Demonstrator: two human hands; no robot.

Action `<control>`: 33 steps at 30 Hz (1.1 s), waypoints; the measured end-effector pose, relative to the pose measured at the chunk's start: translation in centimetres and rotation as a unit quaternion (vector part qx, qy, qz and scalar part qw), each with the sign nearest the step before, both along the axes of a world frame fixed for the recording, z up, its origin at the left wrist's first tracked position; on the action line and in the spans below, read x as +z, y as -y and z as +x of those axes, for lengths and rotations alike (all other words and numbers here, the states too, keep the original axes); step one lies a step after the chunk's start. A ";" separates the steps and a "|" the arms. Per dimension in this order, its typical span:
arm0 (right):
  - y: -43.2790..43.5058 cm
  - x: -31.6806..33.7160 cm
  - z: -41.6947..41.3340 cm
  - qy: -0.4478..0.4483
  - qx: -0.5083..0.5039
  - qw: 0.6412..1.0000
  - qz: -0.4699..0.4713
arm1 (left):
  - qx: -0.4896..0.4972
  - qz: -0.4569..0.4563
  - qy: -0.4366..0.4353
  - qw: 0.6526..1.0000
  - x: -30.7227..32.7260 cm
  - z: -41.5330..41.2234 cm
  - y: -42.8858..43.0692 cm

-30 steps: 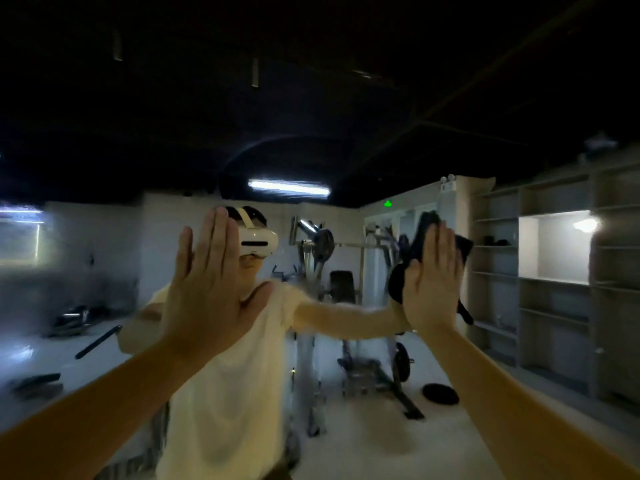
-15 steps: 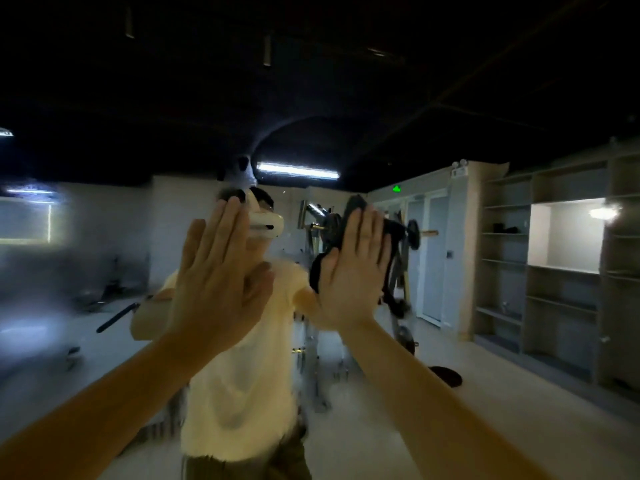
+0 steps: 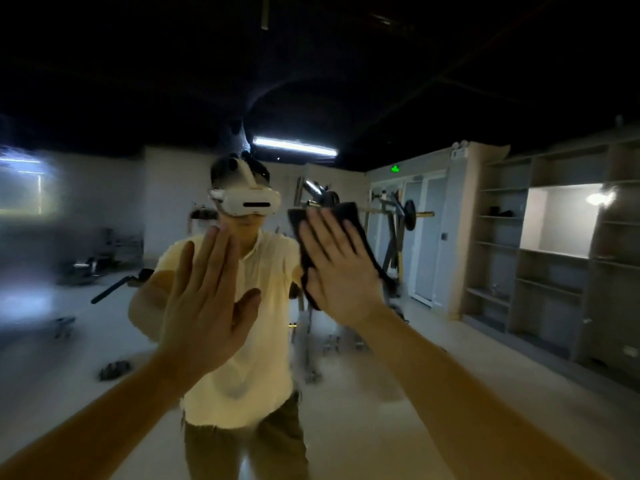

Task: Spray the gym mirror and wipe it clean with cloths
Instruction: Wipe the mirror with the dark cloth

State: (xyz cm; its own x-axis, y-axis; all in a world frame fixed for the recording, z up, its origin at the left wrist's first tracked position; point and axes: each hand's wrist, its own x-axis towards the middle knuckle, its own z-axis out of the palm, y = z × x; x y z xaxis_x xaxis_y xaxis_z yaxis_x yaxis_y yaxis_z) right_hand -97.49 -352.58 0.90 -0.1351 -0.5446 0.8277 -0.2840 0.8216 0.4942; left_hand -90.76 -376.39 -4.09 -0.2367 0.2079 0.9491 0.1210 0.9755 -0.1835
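**Wiping the glass, palm flat**

The right hand (image 3: 341, 268) presses a dark cloth (image 3: 349, 211) flat on the mirror (image 3: 433, 358), fingers straight. The left hand (image 3: 207, 299) lies open beside it, nothing visible beneath. Haze (image 3: 31, 258) lingers leftward. Overlapping strokes with even palm pressure should serve best, I judge, bare skin off the glass.

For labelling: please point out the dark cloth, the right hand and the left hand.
dark cloth (image 3: 349, 210): head view, upper edge above the fingers.
right hand (image 3: 341, 275): head view, its back.
left hand (image 3: 207, 303): head view, its back.
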 end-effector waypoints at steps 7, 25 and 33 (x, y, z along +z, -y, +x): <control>-10.0 -2.0 -3.0 0.074 0.003 0.952 -0.296 | 0.056 -0.007 -0.020 0.998 -0.2 -1.1 -0.5; 9.4 -8.2 3.5 0.120 0.065 0.956 -0.258 | -0.003 -0.009 0.018 1.000 -2.3 2.5 2.7; 6.3 -9.9 2.6 0.083 0.088 0.993 -0.018 | -0.010 -0.007 0.053 0.999 -6.2 2.9 2.2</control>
